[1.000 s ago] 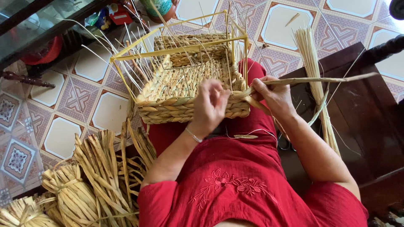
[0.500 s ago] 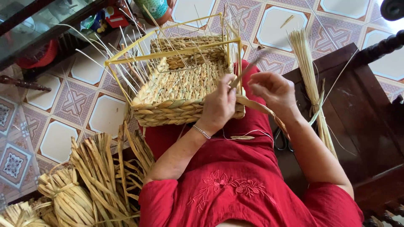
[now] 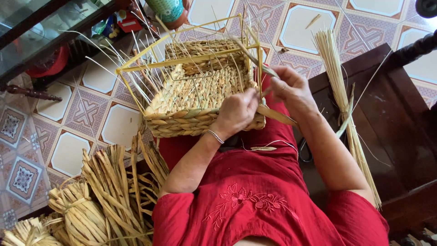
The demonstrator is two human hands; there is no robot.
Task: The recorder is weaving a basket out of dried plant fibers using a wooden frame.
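Lap: I see red cloth with stitched flowers, and a woven basket resting on the knees, tilted away from me.
Left hand: knuckles up on the basket's near rim, fingers curled tight on the braided edge.
Right hand: at the rim's right corner, fingers pinched together on a flat dry strand that runs down past the wrist.
Basket: thick, rope-like twisted fibre, tan and rough; a yellow wire frame stands above it, thin pale stakes fanning out.
Bundles: tied sheaves of flat straw on the floor, left of the lap.
Stalks: a long slim bunch lying on the dark wooden table, right.
Floor: patterned tiles.
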